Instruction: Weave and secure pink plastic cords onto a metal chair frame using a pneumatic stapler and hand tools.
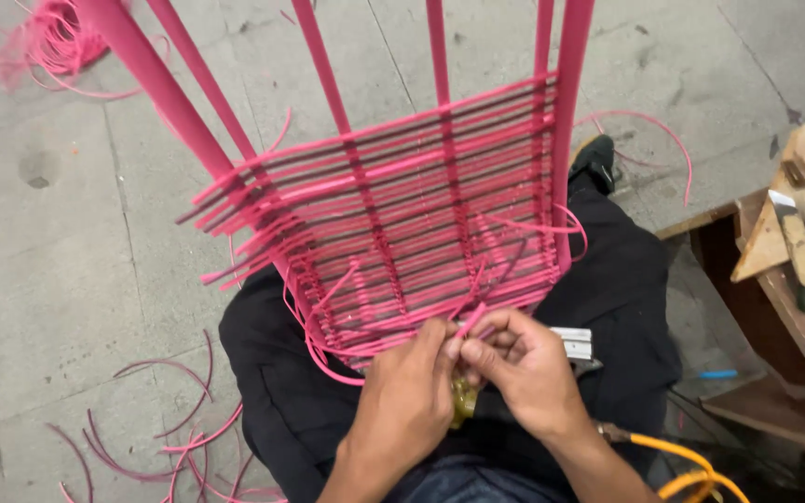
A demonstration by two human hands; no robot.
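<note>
A pink frame (566, 121) with several upright bars rests on my lap, its lower part woven with horizontal pink strips (402, 214). Both hands meet at the bottom edge of the weave. My left hand (407, 401) pinches the lower strips with closed fingers. My right hand (519, 363) grips a loose pink strip end (470, 321) that sticks up between thumb and fingers. A brass-coloured tool tip (464, 402) shows between my hands, and a metal tool body (575, 343) lies behind my right hand.
Cut pink strip offcuts (179, 438) lie on the concrete floor at lower left, and a coil of pink strip (58, 37) at top left. A wooden bench (794, 279) with hand tools stands at right. An orange hose (691, 466) runs by my right wrist.
</note>
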